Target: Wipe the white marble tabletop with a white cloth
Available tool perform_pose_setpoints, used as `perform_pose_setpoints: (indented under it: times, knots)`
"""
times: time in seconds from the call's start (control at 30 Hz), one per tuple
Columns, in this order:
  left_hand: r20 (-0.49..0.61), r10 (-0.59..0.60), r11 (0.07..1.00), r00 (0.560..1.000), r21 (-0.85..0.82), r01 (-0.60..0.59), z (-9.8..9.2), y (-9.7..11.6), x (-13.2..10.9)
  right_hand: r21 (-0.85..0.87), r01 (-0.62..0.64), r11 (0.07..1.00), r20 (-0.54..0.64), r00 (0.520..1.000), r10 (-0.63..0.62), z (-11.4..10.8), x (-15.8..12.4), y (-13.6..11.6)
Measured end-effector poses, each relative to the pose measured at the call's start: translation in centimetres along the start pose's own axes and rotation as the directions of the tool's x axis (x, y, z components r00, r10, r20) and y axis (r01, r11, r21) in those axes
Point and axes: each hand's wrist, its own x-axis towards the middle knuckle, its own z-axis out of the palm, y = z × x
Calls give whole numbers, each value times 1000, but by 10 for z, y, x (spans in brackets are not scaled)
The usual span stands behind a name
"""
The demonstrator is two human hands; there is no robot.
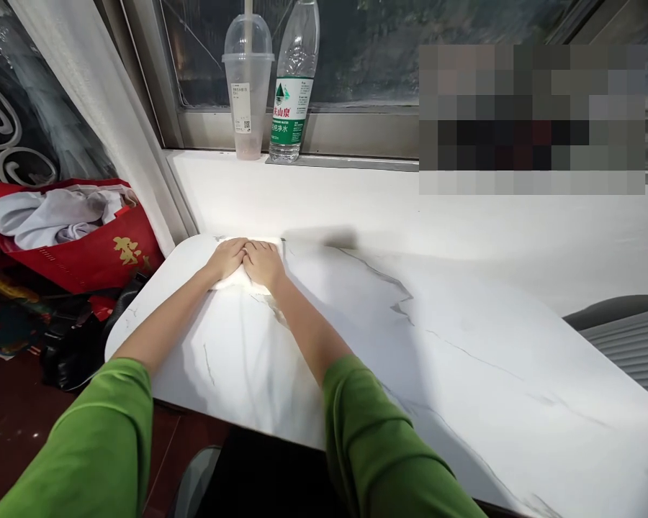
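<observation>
A flat white cloth or paper sheet [243,285] lies near the far left end of the white marble-patterned table [356,345]. Both arms reach forward to it. My left hand [227,257] rests on its left part, palm down with fingers stretched out. Beside it, touching at the fingertips, my right hand [263,263] lies flat on the sheet with its fingers extended. The palms and whatever is directly beneath them are hidden. Whether the sheet is cloth or paper I cannot tell.
On the window sill stand a lidded plastic cup [248,93] with a straw and a water bottle [293,93]. A red bag [86,248] of white cloth sits left of the table, by a pale curtain [97,108]. A grey ridged object [629,349] is at the right.
</observation>
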Motion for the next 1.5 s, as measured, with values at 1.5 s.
perform_pose_setpoints:
  times: [1.5]
  knots:
    - [72,102,992,992,62,-107,54,124,51,63,1,998,-5,1000,-1,-40,-61,125]
